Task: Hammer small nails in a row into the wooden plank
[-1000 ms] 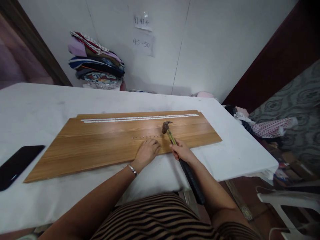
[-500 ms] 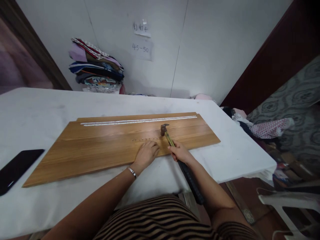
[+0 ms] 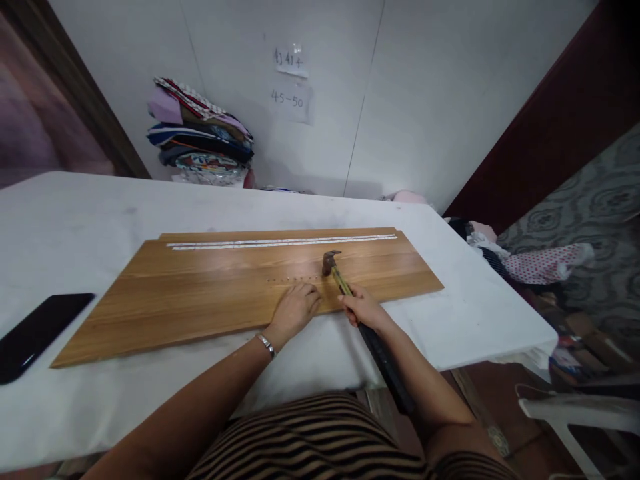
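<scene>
My right hand [image 3: 364, 307] is wrapped round the yellow and black handle of a claw hammer [image 3: 341, 281]. The hammer's rusty head is low over a wood-grain board [image 3: 210, 287], just right of a row of small nails [image 3: 295, 279]; whether it touches the board I cannot tell. My left hand [image 3: 296, 308], a metal band on its wrist, rests on the board's near part, close to the nails. Its fingers are curled together, and anything pinched at their tips is hidden. Two white strips [image 3: 280, 243] run along the board's far side.
The board lies on a white table [image 3: 480, 313]. A black phone [image 3: 43, 333] lies at the left. Folded clothes [image 3: 205, 143] are stacked against the wall, where paper notes [image 3: 291, 103] hang. A white plastic chair [image 3: 575, 413] stands at the lower right.
The whole view has shifted slightly, so things appear a little further right. Both hands and the hammer stay in nearly the same place over the board.
</scene>
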`<action>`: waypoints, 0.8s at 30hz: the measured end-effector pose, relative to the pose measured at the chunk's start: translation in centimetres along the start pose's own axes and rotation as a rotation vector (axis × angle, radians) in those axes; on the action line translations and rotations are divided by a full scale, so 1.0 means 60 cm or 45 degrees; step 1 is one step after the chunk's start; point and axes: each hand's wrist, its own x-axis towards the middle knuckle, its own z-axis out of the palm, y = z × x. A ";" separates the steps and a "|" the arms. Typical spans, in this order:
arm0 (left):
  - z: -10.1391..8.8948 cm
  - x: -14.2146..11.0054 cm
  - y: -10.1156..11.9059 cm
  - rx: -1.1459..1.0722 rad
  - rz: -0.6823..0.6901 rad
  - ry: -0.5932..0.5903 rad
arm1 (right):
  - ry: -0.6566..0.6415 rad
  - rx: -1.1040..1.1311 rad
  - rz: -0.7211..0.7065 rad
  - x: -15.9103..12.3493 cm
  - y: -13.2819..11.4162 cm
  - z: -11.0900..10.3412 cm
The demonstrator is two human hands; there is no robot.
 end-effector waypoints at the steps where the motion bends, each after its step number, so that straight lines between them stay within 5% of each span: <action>1: 0.000 0.000 0.000 0.002 -0.005 -0.002 | 0.015 0.007 -0.008 0.000 0.000 0.000; 24: 0.002 0.001 0.001 -0.004 0.008 0.017 | 0.044 -0.029 -0.011 -0.002 -0.002 0.001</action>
